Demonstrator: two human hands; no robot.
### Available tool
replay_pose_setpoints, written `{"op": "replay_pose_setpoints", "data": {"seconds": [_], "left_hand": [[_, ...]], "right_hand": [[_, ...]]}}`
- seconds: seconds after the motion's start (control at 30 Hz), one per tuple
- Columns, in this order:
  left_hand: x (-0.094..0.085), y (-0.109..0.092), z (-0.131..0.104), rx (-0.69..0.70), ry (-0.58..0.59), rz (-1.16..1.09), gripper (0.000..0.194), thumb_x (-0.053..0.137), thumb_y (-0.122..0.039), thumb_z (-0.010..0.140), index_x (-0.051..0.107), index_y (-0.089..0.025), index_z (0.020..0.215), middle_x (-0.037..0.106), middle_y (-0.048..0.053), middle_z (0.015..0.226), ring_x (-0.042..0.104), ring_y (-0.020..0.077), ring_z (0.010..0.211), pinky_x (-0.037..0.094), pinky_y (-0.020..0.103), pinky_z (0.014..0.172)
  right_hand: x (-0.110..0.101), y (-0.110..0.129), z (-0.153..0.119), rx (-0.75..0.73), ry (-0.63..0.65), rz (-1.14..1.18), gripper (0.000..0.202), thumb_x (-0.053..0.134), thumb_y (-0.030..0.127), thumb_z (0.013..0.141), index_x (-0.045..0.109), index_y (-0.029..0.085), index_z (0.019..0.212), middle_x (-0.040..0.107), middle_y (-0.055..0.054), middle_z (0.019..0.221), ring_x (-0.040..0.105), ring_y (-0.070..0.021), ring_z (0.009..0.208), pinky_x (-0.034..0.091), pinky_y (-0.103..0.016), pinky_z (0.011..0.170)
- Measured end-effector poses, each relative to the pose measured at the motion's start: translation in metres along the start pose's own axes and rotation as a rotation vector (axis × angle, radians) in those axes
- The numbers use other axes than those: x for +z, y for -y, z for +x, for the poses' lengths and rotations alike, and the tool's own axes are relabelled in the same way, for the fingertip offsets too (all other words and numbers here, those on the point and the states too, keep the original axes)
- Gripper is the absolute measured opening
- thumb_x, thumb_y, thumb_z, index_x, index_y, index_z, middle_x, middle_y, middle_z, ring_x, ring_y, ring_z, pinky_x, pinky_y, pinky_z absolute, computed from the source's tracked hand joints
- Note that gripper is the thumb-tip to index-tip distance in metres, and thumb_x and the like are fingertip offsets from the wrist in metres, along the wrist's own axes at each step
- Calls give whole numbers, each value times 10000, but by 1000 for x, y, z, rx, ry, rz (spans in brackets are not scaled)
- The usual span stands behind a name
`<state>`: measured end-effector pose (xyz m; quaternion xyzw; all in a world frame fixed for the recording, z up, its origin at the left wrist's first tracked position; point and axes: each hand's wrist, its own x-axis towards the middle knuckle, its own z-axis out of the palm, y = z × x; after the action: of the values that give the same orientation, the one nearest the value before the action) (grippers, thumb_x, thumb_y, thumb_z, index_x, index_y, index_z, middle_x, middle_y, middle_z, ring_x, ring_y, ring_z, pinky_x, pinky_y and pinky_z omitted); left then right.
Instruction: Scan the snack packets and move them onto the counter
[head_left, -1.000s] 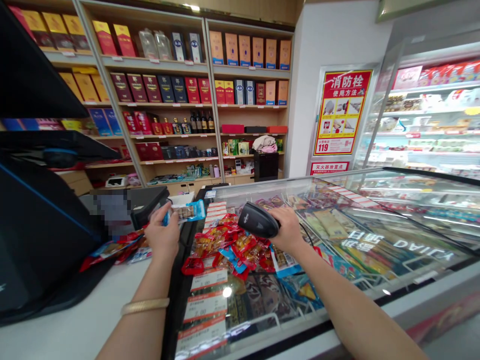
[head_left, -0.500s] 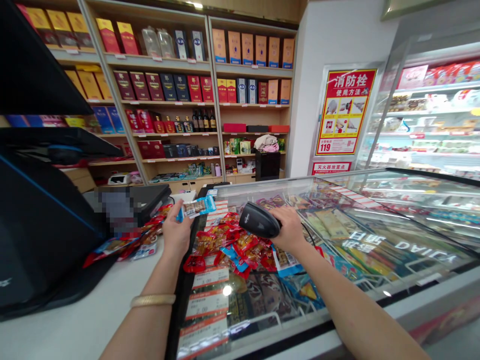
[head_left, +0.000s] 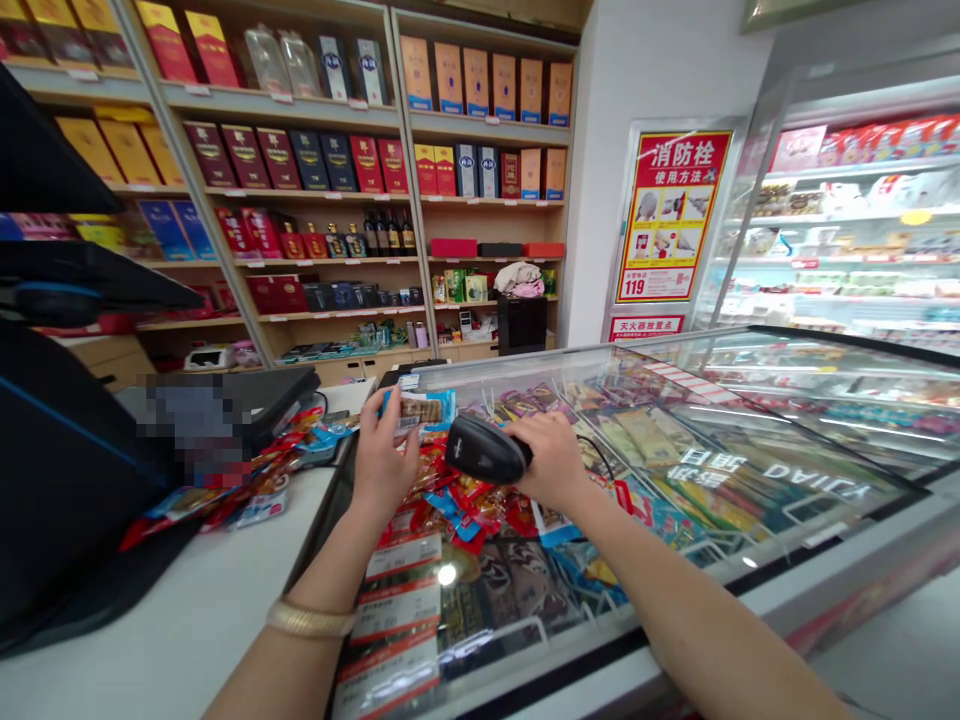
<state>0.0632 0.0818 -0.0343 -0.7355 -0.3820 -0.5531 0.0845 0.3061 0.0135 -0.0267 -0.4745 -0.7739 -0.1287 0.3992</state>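
Observation:
My right hand [head_left: 551, 458] is wrapped round the handle of a black barcode scanner [head_left: 486, 447], whose head points left. Between the fingers of my left hand [head_left: 384, 450] is a small blue-edged snack packet [head_left: 426, 409], held just left of the scanner and a little higher. Below both hands, red and blue snack packets [head_left: 480, 505] lie in a heap on the freezer's glass lid [head_left: 487, 590]. A gold bracelet [head_left: 311, 618] circles my left wrist. The scanner's front hides part of the heap.
Left of the freezer, more snack packets [head_left: 262, 480] lie on a white counter [head_left: 247, 590] beside a black till [head_left: 67, 480]. Shelves of boxed bottles [head_left: 322, 160] line the back wall. A lit refrigerated display [head_left: 862, 230] stands at the right.
My left hand has moved right with the packet, closer to the scanner. The packet's printed face has turned. The whole view has shifted slightly, and the scanner remains in my right hand.

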Motion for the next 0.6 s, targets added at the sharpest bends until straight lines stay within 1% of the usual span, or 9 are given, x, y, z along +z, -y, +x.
{"op": "replay_pose_setpoints", "data": {"seconds": [0.17, 0.27, 0.37, 0.43, 0.47, 0.5, 0.6], "left_hand": [[0, 1, -1, -5, 5, 26, 650, 589, -171, 876, 460, -189, 1513, 504, 174, 1380, 545, 303, 1299, 641, 343, 845], [0, 2, -2, -32, 13, 6, 635, 599, -205, 876, 476, -172, 1499, 509, 176, 1392, 531, 304, 1324, 631, 351, 874], [7, 1, -3, -124, 5, -49, 630, 617, -244, 864, 502, -161, 1478, 511, 178, 1412, 534, 298, 1334, 617, 353, 902], [16, -3, -5, -207, 25, -107, 618, 607, -264, 867, 514, -160, 1469, 505, 181, 1447, 536, 287, 1344, 602, 349, 926], [21, -5, -6, -233, 70, -140, 613, 600, -275, 870, 517, -161, 1467, 511, 179, 1461, 533, 282, 1353, 582, 360, 968], [27, -8, -8, -244, 142, -173, 608, 590, -287, 876, 517, -164, 1467, 523, 174, 1472, 528, 277, 1364, 550, 380, 1022], [39, -12, -11, -200, 386, -222, 583, 548, -328, 900, 526, -171, 1461, 567, 148, 1476, 498, 273, 1399, 419, 457, 1159]], "right_hand": [[1, 0, 0, 11, 4, -10, 246, 685, 269, 671, 720, 226, 910, 757, -48, 851, 631, -226, 840, 299, -359, 764], [2, -1, 0, 11, -13, -7, 242, 684, 269, 669, 719, 226, 905, 757, -51, 849, 631, -226, 833, 309, -358, 761], [2, -3, 0, 7, -70, 0, 245, 686, 285, 666, 718, 224, 902, 754, -56, 849, 631, -229, 825, 319, -356, 762], [1, -7, 0, -3, -119, 4, 244, 680, 289, 674, 717, 220, 904, 752, -58, 848, 630, -231, 823, 325, -355, 768], [1, -9, 0, -7, -142, 3, 237, 674, 287, 680, 716, 218, 903, 749, -59, 844, 630, -232, 821, 328, -354, 769], [0, -11, -1, -7, -164, -2, 233, 667, 281, 684, 714, 215, 903, 748, -60, 847, 628, -233, 822, 331, -352, 767], [-1, -17, -1, -11, -215, -15, 235, 663, 292, 689, 706, 209, 905, 741, -61, 837, 624, -236, 809, 333, -343, 748]]}}
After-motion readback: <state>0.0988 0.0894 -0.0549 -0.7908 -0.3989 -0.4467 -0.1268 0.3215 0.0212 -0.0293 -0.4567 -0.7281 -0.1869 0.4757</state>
